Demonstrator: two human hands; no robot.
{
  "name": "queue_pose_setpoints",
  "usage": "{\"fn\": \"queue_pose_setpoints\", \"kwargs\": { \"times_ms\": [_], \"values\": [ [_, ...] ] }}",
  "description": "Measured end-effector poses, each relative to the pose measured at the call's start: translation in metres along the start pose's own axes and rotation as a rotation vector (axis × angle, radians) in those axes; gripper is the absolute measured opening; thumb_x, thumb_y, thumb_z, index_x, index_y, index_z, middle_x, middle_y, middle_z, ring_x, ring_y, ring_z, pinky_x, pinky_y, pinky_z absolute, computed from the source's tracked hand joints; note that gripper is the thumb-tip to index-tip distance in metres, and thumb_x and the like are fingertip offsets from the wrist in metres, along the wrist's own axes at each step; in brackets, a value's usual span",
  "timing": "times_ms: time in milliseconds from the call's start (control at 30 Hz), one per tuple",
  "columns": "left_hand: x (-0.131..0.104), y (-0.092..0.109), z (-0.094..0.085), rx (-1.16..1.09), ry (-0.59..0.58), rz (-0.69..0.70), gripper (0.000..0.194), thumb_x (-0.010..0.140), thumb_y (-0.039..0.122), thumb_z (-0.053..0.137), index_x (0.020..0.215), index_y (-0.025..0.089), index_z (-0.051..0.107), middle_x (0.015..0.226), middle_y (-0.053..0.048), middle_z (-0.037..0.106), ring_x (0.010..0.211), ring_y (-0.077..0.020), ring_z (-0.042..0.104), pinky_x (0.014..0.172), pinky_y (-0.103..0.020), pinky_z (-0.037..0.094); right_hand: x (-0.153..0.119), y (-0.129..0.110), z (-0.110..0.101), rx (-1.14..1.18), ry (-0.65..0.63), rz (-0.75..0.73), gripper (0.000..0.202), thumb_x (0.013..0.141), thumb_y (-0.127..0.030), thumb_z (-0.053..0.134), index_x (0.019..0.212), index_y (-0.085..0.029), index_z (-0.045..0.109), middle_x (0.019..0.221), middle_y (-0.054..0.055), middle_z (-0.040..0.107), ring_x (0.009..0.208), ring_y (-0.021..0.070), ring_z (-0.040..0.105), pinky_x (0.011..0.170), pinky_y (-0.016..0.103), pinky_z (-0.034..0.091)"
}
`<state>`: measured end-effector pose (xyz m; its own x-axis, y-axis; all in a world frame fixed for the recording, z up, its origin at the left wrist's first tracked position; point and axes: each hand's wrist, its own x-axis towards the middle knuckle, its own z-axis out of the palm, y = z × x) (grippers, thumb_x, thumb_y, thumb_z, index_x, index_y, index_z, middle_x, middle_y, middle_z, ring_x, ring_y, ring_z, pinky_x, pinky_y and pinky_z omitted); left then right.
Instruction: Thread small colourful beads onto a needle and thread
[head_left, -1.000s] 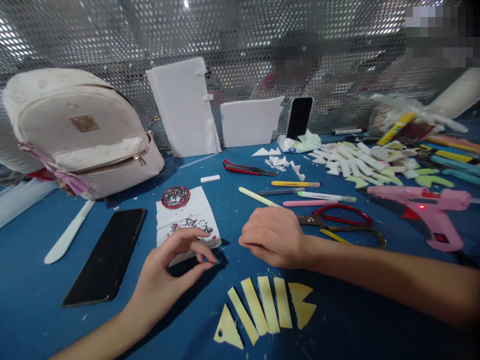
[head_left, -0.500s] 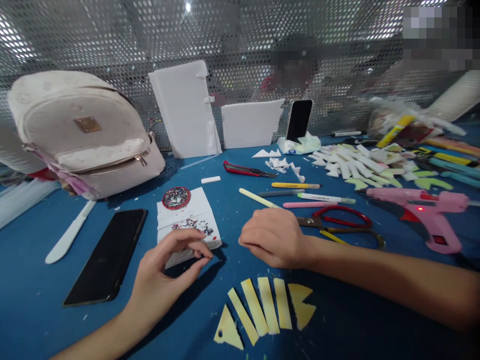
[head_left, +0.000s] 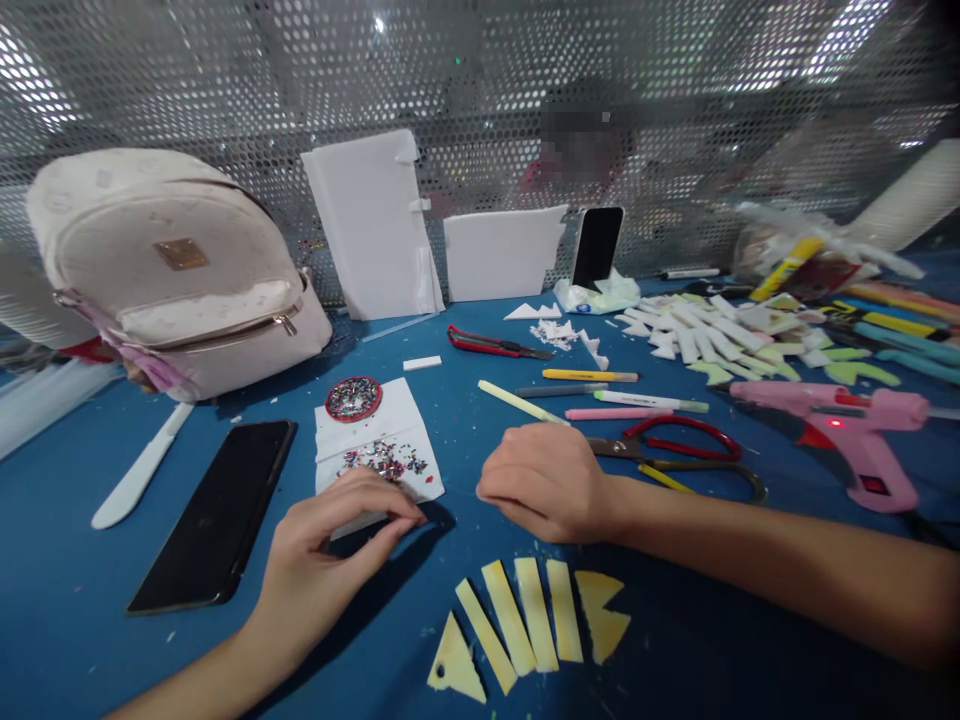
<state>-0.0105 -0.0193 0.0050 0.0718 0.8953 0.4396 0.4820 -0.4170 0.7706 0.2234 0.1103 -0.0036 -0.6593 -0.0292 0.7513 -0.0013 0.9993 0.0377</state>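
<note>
My left hand (head_left: 341,545) hovers over the near edge of a white paper (head_left: 416,425), thumb and fingertips pinched together; anything between them is too small to make out. Loose multicoloured glitter (head_left: 386,460) lies on that paper, beside a round red-rimmed dish (head_left: 352,399) full of glitter. Curled into a fist, my right hand (head_left: 547,485) rests on the table near the scissors (head_left: 679,440); its inside is hidden. Below the hands, yellow foam pieces form a fish: a triangular head (head_left: 456,665) with a hole, several strips (head_left: 536,615) and a notched tail (head_left: 602,612).
A dark phone (head_left: 214,515) and a white plastic knife (head_left: 142,468) lie left, before a pale backpack (head_left: 180,280). Several markers (head_left: 589,376) and a red box cutter (head_left: 495,343) lie ahead. At right are a lit pink glue gun (head_left: 840,420) and piled foam scraps (head_left: 712,325).
The thumb and fingers of my left hand have closed into a pinch; before, they were slightly apart. My right fist stays in nearly the same place.
</note>
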Motion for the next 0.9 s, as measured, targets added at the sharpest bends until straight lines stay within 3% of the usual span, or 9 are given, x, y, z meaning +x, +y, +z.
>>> {"fn": "queue_pose_setpoints", "kwargs": {
  "times_ms": [533, 900],
  "values": [
    [0.0024, 0.0001, -0.0012, 0.024, 0.034, -0.033, 0.017, 0.09, 0.012, 0.068, 0.084, 0.025, 0.077, 0.085, -0.001, 0.079, 0.081, -0.019, 0.073, 0.079, -0.03, 0.057, -0.0014, -0.0013, 0.0007, 0.123, -0.066, -0.069, 0.011, 0.095, -0.015, 0.05, 0.094, -0.018, 0.06, 0.082, 0.001, 0.072, 0.07, 0.0139, 0.062, 0.065, 0.026, 0.044],
    [0.0016, -0.0019, 0.0001, 0.031, 0.039, -0.098, 0.015, 0.089, 0.012, 0.068, 0.086, 0.025, 0.074, 0.087, 0.0, 0.075, 0.084, -0.0163, 0.07, 0.078, -0.024, 0.055, -0.0004, -0.0021, 0.0001, 0.119, -0.032, -0.06, 0.015, 0.098, -0.018, 0.046, 0.093, -0.019, 0.061, 0.081, 0.0, 0.073, 0.069, 0.0122, 0.062, 0.065, 0.026, 0.045]
  ]
}}
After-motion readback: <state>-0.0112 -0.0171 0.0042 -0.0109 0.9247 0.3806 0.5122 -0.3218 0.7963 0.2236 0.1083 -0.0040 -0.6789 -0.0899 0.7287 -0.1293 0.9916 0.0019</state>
